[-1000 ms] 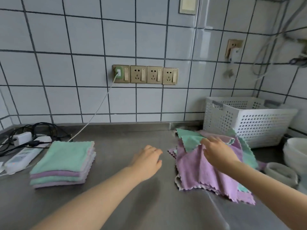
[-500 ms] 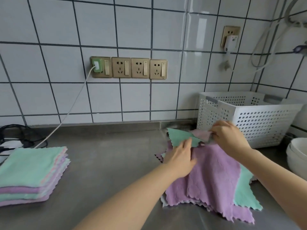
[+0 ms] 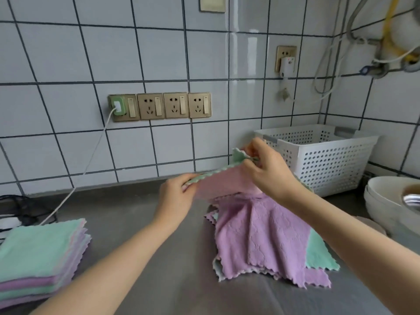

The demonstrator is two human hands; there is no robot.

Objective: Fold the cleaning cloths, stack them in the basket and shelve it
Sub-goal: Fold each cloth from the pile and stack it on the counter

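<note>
A pink cloth with a green reverse side point(image 3: 221, 181) hangs in the air above the counter, stretched between both hands. My left hand point(image 3: 176, 197) pinches its left corner and my right hand point(image 3: 268, 170) pinches its right corner, higher up. Under it lies a loose pile of purple and green cloths point(image 3: 263, 237) on the steel counter. A neat stack of folded cloths point(image 3: 38, 253) sits at the near left. The white perforated basket point(image 3: 325, 160) stands at the back right against the tiled wall; I see nothing inside it from here.
Stacked white bowls point(image 3: 393, 201) sit at the right edge, close to the basket. A row of wall sockets point(image 3: 159, 106) has a white cable running down to black cords and a charger point(image 3: 16, 214) at far left. Hoses hang at the upper right.
Both hands took hold of one cloth from the loose pile and raised it off the pile, spreading it between them. My view shifted to the right and tilted up.
</note>
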